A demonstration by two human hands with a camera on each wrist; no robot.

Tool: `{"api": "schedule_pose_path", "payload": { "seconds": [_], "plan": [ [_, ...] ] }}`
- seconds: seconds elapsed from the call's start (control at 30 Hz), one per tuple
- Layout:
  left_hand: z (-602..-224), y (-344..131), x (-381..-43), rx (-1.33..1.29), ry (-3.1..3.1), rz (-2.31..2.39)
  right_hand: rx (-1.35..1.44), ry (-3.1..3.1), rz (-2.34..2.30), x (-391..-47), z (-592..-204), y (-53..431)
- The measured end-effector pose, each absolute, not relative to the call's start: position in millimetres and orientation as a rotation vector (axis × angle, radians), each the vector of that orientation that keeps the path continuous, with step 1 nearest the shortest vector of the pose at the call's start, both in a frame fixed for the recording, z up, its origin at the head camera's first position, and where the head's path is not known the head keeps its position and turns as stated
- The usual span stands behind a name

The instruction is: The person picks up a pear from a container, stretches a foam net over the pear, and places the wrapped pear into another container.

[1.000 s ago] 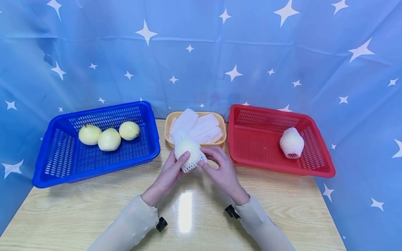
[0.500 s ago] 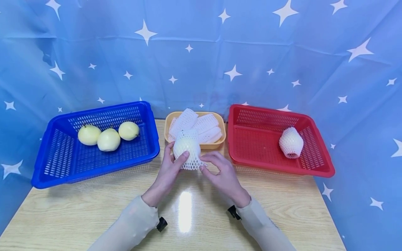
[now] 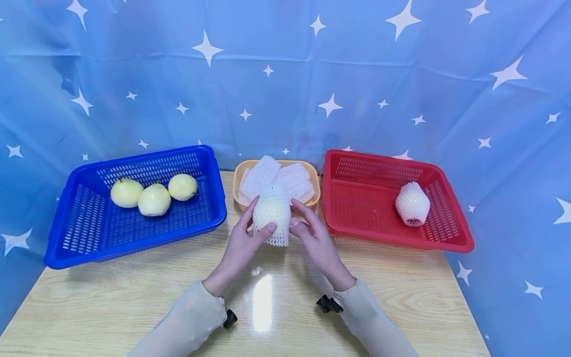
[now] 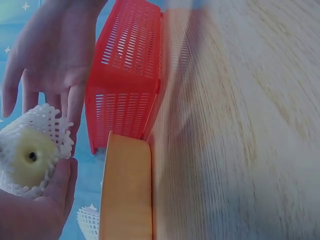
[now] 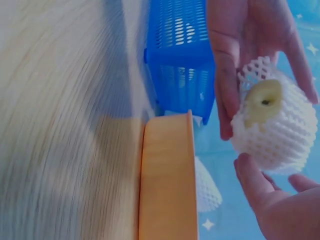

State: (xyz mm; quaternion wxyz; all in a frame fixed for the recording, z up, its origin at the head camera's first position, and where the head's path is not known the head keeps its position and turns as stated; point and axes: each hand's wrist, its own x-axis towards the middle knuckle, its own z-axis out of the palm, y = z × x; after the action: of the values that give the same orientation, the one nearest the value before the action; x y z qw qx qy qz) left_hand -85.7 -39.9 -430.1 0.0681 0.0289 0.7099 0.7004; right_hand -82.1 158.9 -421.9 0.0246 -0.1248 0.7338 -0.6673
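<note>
A pale yellow pear (image 4: 30,155) sits inside a white foam net (image 3: 277,237) in front of the small tray. My left hand (image 3: 241,243) grips it from the left, thumb across the near side and fingers around the far side. In both wrist views, the pear's dimpled end shows through the opening of the net. My right hand (image 3: 317,243) is at the right side of the net, its fingers loosely extended and the fingertips right at the mesh. Behind the held pear, a yellow-orange tray (image 3: 237,179) contains several flat foam nets (image 3: 292,174).
On the left stands a blue basket (image 3: 134,246) with three bare pears (image 3: 154,200). A red basket (image 3: 361,203) on the right holds one netted pear (image 3: 412,202) at its right end. Both stand on a wooden table (image 3: 392,292) before a blue star-patterned curtain.
The netted pear has turned more upright and shifted slightly right. My right hand has let go of the net's lower edge, which it was pinching, and moved up along its right side.
</note>
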Motion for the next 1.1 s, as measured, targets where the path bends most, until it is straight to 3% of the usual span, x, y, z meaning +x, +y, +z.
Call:
{"api": "schedule_pose_path", "payload": {
  "seconds": [0.57,1.1],
  "plan": [
    [-429,-35,-81,0.161,2.159,2.08,-0.193,2.086,-2.121,-85,-422,160],
    [-427,-23,-78,0.147,2.13,2.197,-0.213,2.049,-2.131,-84,-416,162]
  ]
}}
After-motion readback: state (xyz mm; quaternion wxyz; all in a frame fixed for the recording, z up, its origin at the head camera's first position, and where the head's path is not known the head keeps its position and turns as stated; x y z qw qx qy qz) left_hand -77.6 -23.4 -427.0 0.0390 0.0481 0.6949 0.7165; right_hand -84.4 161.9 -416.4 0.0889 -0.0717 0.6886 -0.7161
